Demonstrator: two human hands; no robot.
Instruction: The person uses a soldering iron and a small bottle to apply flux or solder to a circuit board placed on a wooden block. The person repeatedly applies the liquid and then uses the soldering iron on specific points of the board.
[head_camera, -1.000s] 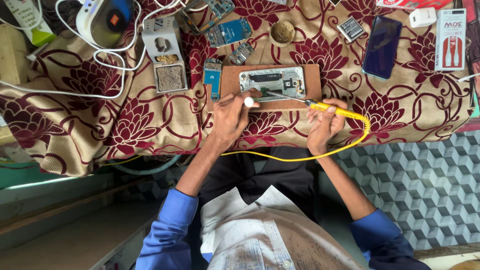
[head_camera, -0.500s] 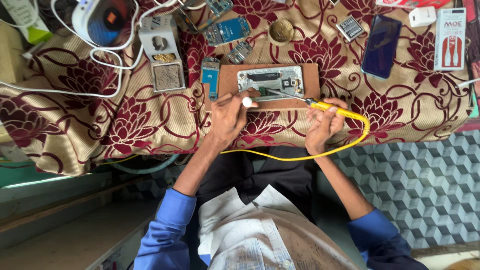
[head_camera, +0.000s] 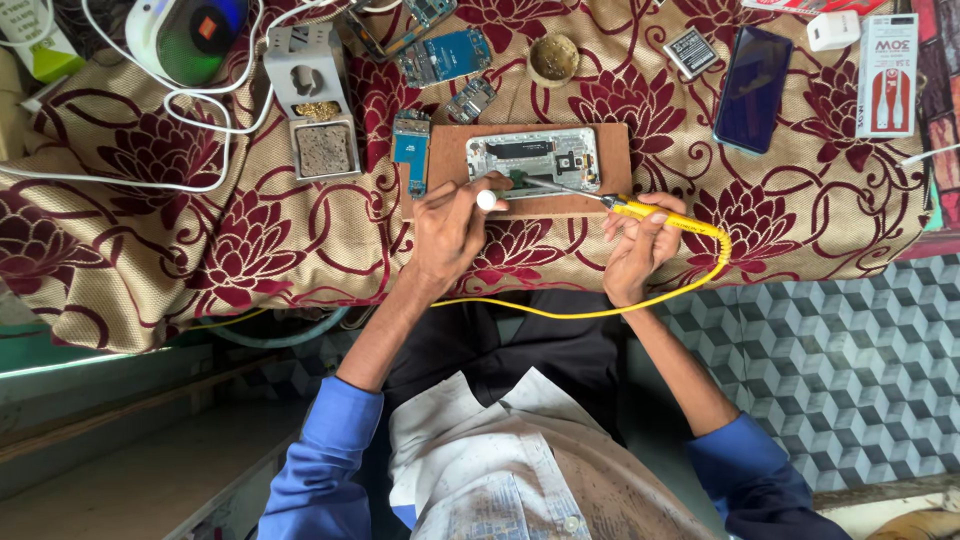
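Gripping a yellow soldering iron (head_camera: 655, 212), the right hand (head_camera: 635, 240) is touching its tip to the opened phone (head_camera: 535, 160); the left hand (head_camera: 450, 225) is pinching a white-tipped tool (head_camera: 487, 200). Phone remains disassembled.

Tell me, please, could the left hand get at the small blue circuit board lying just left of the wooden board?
Probably yes. The left hand rests at the wooden board's near left corner, and the blue circuit board lies just beyond it on open cloth, nothing between. The hand holds a white-tipped tool, which might hamper a grasp.
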